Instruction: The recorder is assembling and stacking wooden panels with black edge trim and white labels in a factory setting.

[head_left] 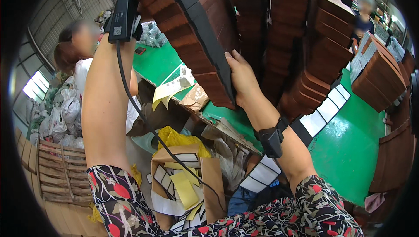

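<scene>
A tall stack of reddish-brown panels with black edging [192,32] leans up and leftward over the green table. My right hand [243,77] grips its lower end, with the thumb and fingers closed on the black edge. My left arm [107,97] is raised to the stack's upper left end. The left hand itself is mostly hidden behind the black wrist device [123,16] and the stack, so its fingers do not show. Beside the held stack stand more brown stacks [286,27], close to my right hand. A black strip with white rectangles [323,115] lies near my right forearm.
The green table [336,158] has yellow and white papers [176,84] at its left edge. Below, a cardboard box [214,184] contains white and yellow offcuts. Another brown stack [379,73] is at right. One person [83,71] is at left, another [363,18] at far right.
</scene>
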Demonstrator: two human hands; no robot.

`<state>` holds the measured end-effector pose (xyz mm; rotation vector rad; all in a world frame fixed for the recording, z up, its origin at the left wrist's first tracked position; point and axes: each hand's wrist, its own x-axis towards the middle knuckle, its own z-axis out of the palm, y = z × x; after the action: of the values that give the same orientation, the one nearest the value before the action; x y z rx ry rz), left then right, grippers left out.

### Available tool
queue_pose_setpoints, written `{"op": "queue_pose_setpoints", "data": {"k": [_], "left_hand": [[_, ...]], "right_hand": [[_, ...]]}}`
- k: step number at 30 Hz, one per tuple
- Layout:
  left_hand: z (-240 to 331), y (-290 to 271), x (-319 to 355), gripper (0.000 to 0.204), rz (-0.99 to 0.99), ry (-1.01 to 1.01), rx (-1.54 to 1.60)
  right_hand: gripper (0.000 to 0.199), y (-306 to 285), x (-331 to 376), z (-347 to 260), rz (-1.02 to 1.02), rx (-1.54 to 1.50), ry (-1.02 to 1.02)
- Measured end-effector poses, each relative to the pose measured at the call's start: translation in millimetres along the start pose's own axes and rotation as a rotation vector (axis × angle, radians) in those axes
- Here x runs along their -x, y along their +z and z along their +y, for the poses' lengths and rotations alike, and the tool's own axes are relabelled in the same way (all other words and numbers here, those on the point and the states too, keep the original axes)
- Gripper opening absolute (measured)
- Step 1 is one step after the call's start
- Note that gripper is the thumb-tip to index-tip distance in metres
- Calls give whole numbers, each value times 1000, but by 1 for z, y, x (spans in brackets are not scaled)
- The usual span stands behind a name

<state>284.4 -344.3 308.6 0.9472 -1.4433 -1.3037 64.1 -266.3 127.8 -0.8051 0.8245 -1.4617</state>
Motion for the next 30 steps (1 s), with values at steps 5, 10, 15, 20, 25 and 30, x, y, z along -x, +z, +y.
{"op": "queue_pose_setpoints", "data": {"k": [5,10,15,20,25,30], "left_hand": [[-5,-2,6,48,8,9,-8],[-10,-7,13,48,13,9,-1],[-11,-9,20,48,15,15,5],[-17,-14,24,48,20,15,14],[-17,-15,29,48,16,26,22],[-20,-17,34,48,16,27,27]], "right_hand": [[70,4,-3,-3,39,224,-34],[70,-4,-4,0,19,235,-20],[70,-10,-10,3,18,331,-98],[63,-2,0,-12,2,202,15],[57,-17,-20,7,21,365,-137],[63,-8,0,-7,-9,303,-83]]}}
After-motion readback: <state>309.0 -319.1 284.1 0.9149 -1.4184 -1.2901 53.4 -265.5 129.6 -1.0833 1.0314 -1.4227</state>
